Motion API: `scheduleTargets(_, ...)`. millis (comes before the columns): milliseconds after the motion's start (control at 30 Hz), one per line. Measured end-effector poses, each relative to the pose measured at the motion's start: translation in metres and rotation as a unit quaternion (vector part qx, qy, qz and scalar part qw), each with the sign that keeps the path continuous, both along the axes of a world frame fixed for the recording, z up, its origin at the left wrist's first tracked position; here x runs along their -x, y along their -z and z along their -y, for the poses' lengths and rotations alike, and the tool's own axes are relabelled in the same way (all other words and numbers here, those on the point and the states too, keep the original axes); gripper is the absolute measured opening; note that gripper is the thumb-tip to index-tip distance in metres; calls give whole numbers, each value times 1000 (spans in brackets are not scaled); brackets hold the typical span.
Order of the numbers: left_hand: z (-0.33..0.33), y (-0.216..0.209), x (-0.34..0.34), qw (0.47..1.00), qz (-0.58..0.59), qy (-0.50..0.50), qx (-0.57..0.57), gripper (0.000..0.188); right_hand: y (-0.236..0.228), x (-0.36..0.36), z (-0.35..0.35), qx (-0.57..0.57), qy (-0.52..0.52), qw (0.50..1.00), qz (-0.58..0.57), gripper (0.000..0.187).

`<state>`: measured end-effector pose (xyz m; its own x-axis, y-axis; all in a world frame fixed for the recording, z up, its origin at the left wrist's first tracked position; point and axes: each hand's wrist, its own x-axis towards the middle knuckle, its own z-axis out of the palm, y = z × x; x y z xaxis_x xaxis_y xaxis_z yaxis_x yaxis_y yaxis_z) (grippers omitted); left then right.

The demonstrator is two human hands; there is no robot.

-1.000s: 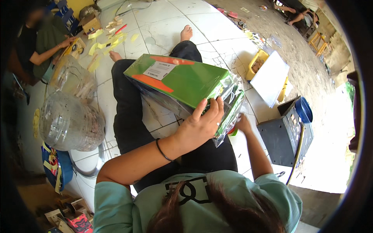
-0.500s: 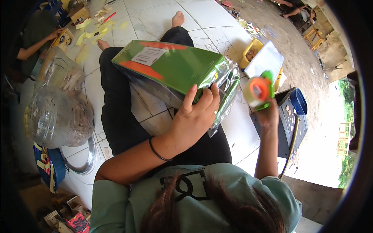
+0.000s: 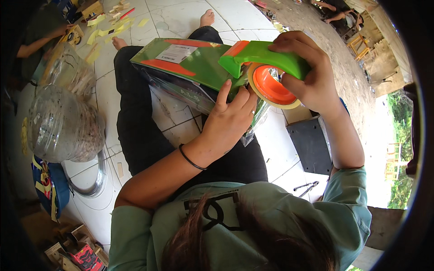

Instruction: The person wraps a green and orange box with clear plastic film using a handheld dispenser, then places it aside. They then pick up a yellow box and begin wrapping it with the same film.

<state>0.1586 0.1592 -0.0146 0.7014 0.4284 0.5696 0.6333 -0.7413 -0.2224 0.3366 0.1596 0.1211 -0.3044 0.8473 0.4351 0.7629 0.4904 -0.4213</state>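
A green and orange box (image 3: 181, 67) in loose clear plastic wrap lies across my legs, with a white label on its top face. My left hand (image 3: 228, 110) grips its near right end, fingers pressing the folded plastic down. In my right hand (image 3: 312, 72) is a green tape dispenser (image 3: 266, 54), with a roll of tape on an orange hub. The dispenser's orange-edged front sits over the box's right end, above my left fingers. Whether the tape touches the wrap is hidden.
Large clear plastic containers (image 3: 68, 124) holding small pieces stand at the left, beside a coil of wire (image 3: 92, 183). To the right is a black box-like object (image 3: 309, 147). Another person's arm (image 3: 38, 45) handles a wooden piece at upper left, near scattered yellow strips (image 3: 118, 34).
My right hand has brought the tape dispenser up and left, from beside the box to over its right end. My left hand stays on the wrap.
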Motion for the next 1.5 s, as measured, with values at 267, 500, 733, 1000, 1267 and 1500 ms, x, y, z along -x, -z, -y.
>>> scheduleTargets(267, -2, 6, 1, 1000, 18, 3, -10, 69, -21, 11, -10, 67, -10, 995, 79, 34)
scheduleTargets(500, -3, 10, 0, 997, 44, -10, -68, 27, -30, 6, -11, 93, -32, 985, 142, 37)
scheduleTargets(733, -4, 9, 2, 999, 40, 19, -28, 30, -17, -8, 0, 87, -30, 989, 115, 42)
scheduleTargets(1000, 3, 17, 0, 999, 18, 39, 5, 73, 24, -43, 42, 19, -18, 999, 45, 46)
scheduleTargets(1267, 0, 15, 3, 998, 37, 24, 54, 77, 48, -78, 79, 17, 0, 999, 29, 49)
scheduleTargets(1500, 4, 13, 10, 999, 28, 4, 35, 79, 80, -90, 112, -5, 1, 1000, 13, 52)
